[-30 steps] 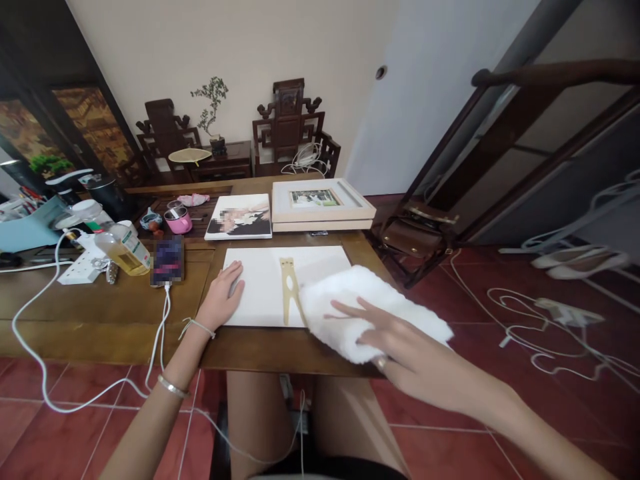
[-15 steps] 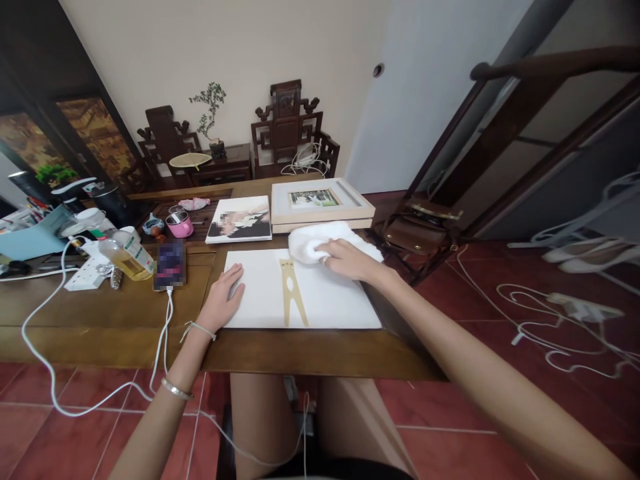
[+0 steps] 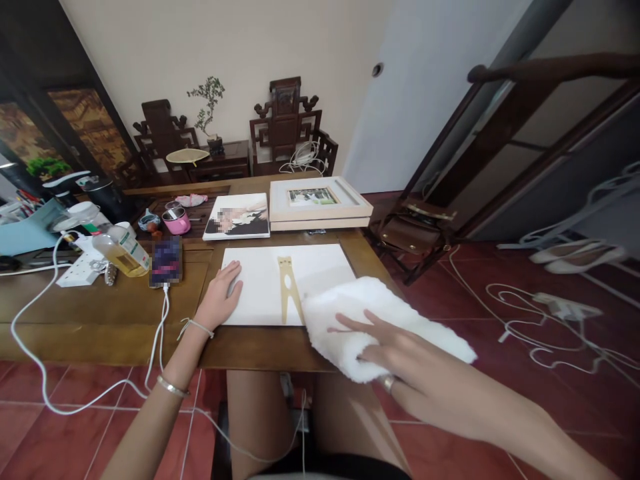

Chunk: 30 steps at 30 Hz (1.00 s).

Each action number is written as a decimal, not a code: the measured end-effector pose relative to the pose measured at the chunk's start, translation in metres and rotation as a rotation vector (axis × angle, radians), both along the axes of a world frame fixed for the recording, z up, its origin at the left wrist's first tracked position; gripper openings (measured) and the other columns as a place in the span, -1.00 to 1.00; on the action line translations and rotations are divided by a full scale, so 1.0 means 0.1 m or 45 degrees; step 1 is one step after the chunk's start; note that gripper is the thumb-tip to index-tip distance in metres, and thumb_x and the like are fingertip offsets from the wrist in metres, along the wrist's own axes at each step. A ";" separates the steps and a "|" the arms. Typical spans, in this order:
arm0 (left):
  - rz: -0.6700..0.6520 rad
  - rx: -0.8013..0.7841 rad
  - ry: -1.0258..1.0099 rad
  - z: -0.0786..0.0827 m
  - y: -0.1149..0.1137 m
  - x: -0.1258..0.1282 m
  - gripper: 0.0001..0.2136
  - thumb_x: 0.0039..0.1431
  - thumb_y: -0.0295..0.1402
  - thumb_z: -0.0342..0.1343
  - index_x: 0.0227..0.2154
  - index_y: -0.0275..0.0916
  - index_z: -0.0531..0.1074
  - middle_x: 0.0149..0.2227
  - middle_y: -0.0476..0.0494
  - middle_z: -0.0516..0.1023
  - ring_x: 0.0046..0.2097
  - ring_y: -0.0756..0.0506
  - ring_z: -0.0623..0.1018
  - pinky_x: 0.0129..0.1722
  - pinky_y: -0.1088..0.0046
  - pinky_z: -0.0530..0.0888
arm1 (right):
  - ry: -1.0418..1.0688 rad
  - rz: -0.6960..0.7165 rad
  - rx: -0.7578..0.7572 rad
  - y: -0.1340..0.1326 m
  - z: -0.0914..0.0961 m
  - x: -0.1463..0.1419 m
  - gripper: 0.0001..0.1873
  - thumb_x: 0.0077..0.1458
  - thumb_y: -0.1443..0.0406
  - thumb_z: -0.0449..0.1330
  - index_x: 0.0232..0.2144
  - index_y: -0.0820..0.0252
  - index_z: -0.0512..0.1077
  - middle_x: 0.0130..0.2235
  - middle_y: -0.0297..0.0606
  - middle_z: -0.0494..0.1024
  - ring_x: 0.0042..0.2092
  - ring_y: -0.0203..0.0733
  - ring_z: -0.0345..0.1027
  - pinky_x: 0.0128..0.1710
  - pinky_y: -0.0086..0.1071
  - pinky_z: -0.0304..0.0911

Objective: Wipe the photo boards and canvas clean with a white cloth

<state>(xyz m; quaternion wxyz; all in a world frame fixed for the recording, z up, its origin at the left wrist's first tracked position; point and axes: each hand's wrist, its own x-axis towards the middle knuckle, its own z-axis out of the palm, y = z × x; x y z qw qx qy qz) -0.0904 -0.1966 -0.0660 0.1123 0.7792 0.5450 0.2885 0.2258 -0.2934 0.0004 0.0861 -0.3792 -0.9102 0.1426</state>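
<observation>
A white board (image 3: 260,283) lies face down on the wooden table (image 3: 100,313), with a tan stand piece (image 3: 289,295) fixed down its middle. My left hand (image 3: 218,300) rests flat on the board's left edge, fingers stretched out. My right hand (image 3: 385,343) presses flat on a fluffy white cloth (image 3: 370,313) that covers the board's near right corner and hangs past the table edge. A ring shows on that hand.
Behind the board lie a photo canvas (image 3: 239,217) and stacked light wooden frames (image 3: 317,203). To the left sit a phone (image 3: 167,261) on a white cable, a bottle (image 3: 120,252), a power strip (image 3: 80,270) and a pink cup (image 3: 177,220). Cables trail on the red floor at right.
My right hand has swept the cloth from the board's far right corner back to the near right corner. The left hand has stayed on the board.
</observation>
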 end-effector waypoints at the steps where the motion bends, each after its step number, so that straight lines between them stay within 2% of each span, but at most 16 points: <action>1: 0.001 0.002 -0.002 0.00 0.00 0.00 -0.61 0.17 -0.31 -0.10 0.02 -0.35 0.32 0.13 -0.32 0.30 0.19 -0.17 0.25 0.20 0.11 0.12 | -0.001 -0.008 -0.006 0.05 -0.01 -0.01 -0.65 -0.25 0.49 -0.04 -0.44 0.07 0.43 0.08 -0.30 0.36 0.16 -0.05 0.12 0.14 -0.12 0.05; 3: 0.003 0.001 -0.009 0.01 0.00 0.00 -0.62 0.17 -0.31 -0.10 0.01 -0.34 0.33 0.13 -0.31 0.31 0.19 -0.17 0.26 0.20 0.11 0.13 | -0.005 -0.034 -0.011 0.27 -0.04 -0.04 -0.65 -0.20 0.48 -0.05 -0.42 0.10 0.44 0.07 -0.26 0.38 0.17 -0.03 0.10 0.13 -0.10 0.05; 6: 0.001 -0.009 -0.026 0.03 -0.01 0.00 -0.62 0.17 -0.30 -0.09 0.00 -0.34 0.34 0.12 -0.31 0.32 0.19 -0.17 0.26 0.20 0.13 0.13 | 0.001 -0.097 0.021 0.76 -0.13 -0.14 -0.62 -0.11 0.47 -0.07 -0.29 0.19 0.45 0.00 -0.17 0.44 0.16 0.00 0.11 0.10 -0.10 0.06; 9: -0.003 -0.018 -0.043 0.03 -0.01 0.00 -0.62 0.16 -0.30 -0.09 0.00 -0.34 0.34 0.12 -0.30 0.32 0.19 -0.17 0.25 0.21 0.15 0.13 | 0.021 -0.198 0.053 1.23 -0.22 -0.31 -0.60 -0.06 0.46 -0.07 -0.18 0.24 0.42 -0.08 -0.14 0.50 0.06 0.01 0.24 0.05 -0.15 0.09; 12: -0.007 -0.008 -0.060 0.03 -0.01 -0.01 -0.63 0.16 -0.29 -0.08 0.00 -0.30 0.35 0.12 -0.27 0.33 0.19 -0.16 0.26 0.20 0.15 0.14 | 0.063 -0.272 0.092 1.41 -0.29 -0.54 -0.58 -0.05 0.49 -0.09 -0.18 0.26 0.42 -0.09 -0.12 0.50 0.07 0.03 0.22 0.09 -0.06 0.00; 14: -0.011 -0.004 -0.068 0.02 -0.01 -0.01 -0.63 0.16 -0.29 -0.08 0.00 -0.29 0.34 0.12 -0.25 0.33 0.19 -0.16 0.26 0.20 0.15 0.14 | 0.053 -0.268 0.143 1.32 -0.32 -0.65 -0.58 -0.07 0.50 -0.08 -0.17 0.32 0.42 0.01 -0.03 0.42 0.18 0.08 0.04 0.12 0.08 -0.13; 17: -0.010 -0.014 -0.060 0.02 0.00 -0.01 -0.62 0.17 -0.29 -0.08 0.01 -0.31 0.34 0.13 -0.27 0.32 0.20 -0.16 0.25 0.21 0.14 0.12 | 0.019 -0.164 0.174 0.95 -0.34 -0.70 -0.58 -0.12 0.50 -0.04 -0.17 0.39 0.42 0.16 0.06 0.21 0.26 0.12 -0.21 0.15 0.16 -0.24; 21: -0.009 -0.016 -0.038 0.01 0.00 0.00 -0.62 0.17 -0.30 -0.10 0.01 -0.33 0.33 0.13 -0.30 0.30 0.20 -0.17 0.24 0.21 0.11 0.11 | 0.052 0.003 0.123 0.31 -0.30 -0.56 -0.61 -0.17 0.51 -0.01 -0.28 0.30 0.48 0.21 -0.03 0.14 0.28 0.07 -0.28 0.20 0.14 -0.32; 24: -0.015 -0.004 -0.031 0.00 0.00 0.00 -0.63 0.17 -0.31 -0.10 0.02 -0.31 0.33 0.13 -0.28 0.30 0.20 -0.17 0.24 0.20 0.10 0.12 | 0.060 0.087 0.086 0.04 -0.26 -0.45 -0.63 -0.24 0.53 -0.02 -0.41 0.23 0.49 0.21 -0.10 0.14 0.27 0.05 -0.26 0.22 0.13 -0.34; 27: -0.010 -0.002 -0.030 0.00 0.00 -0.01 -0.63 0.17 -0.30 -0.10 0.01 -0.31 0.33 0.13 -0.28 0.31 0.20 -0.18 0.25 0.20 0.10 0.12 | 0.090 0.100 0.063 0.09 -0.24 -0.43 -0.59 -0.27 0.54 -0.03 -0.38 0.23 0.49 0.19 -0.11 0.17 0.27 0.01 -0.21 0.22 0.08 -0.29; 30: -0.006 -0.006 -0.038 0.00 0.00 -0.01 -0.63 0.17 -0.30 -0.09 0.01 -0.30 0.33 0.13 -0.28 0.31 0.19 -0.18 0.25 0.20 0.11 0.12 | 0.109 0.049 0.091 0.42 -0.26 -0.52 -0.56 -0.21 0.54 -0.02 -0.26 0.27 0.47 0.18 -0.05 0.19 0.26 0.01 -0.18 0.20 0.09 -0.21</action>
